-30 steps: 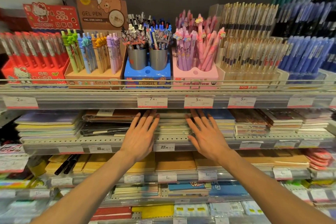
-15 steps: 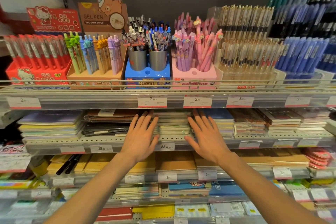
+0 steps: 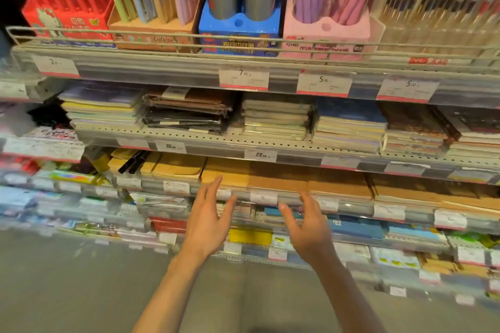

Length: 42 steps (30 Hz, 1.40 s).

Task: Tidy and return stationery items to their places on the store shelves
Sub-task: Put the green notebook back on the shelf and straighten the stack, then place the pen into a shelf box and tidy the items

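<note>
I see both hands out in front of the store shelves, empty. My left hand (image 3: 207, 220) has its grip apart, fingers spread, tips level with the brown notebooks (image 3: 270, 178). My right hand (image 3: 307, 227) is also spread, fingers loosely curled, clamped on nothing. Neither touches the stock as far as I can tell. Above, on the perforated shelf (image 3: 230, 140), notebook stacks (image 3: 276, 119) lie flat; two black pens (image 3: 134, 162) rest across the tan pads at left.
</note>
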Tool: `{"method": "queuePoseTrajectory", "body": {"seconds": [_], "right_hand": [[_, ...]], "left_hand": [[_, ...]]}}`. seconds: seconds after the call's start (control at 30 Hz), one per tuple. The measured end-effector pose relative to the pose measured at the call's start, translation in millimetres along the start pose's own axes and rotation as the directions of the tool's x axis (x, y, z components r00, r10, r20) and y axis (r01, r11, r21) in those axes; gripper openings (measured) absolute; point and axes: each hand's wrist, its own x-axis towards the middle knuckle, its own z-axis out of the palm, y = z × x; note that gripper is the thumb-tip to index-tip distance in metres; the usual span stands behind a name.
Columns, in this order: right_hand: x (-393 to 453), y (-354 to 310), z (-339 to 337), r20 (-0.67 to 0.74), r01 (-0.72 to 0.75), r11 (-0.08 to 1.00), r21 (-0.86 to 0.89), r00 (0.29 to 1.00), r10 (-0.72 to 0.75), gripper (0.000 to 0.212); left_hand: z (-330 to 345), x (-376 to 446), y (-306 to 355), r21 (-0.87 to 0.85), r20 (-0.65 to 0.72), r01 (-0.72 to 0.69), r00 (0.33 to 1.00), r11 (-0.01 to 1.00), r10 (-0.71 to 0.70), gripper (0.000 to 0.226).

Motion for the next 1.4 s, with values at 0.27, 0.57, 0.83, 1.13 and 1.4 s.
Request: {"method": "queuePoseTrajectory", "body": {"seconds": [0.27, 0.57, 0.83, 1.13, 1.4], "right_hand": [[-29, 3, 54, 0.101, -0.096, 0.993, -0.064, 0.99, 0.102, 0.055], [-42, -81, 147, 0.004, -0.236, 0.971, 0.039, 0.972, 0.236, 0.048], [-22, -179, 213, -0.066, -0.149, 0.984, -0.093, 0.988, 0.143, 0.059], [48, -234, 264, 0.032, -0.08, 0.993, -0.084, 0.996, 0.082, 0.061], [119, -244, 318, 0.25, -0.189, 0.981, 0.039, 0.953, 0.173, 0.029]], "left_hand": [[-11, -43, -57, -0.109, 0.037, 0.182, 0.983, 0.977, -0.179, 0.057], [-115, -23, -147, -0.134, 0.051, 0.168, 0.985, 0.977, -0.162, 0.052], [-213, 20, -220, -0.113, 0.013, 0.152, 0.988, 0.982, -0.151, 0.048], [-241, 86, -253, -0.056, 0.017, 0.147, 0.989, 0.988, -0.146, 0.046], [-229, 130, -263, -0.022, 0.099, 0.242, 0.966, 0.97, -0.239, 0.033]]}}
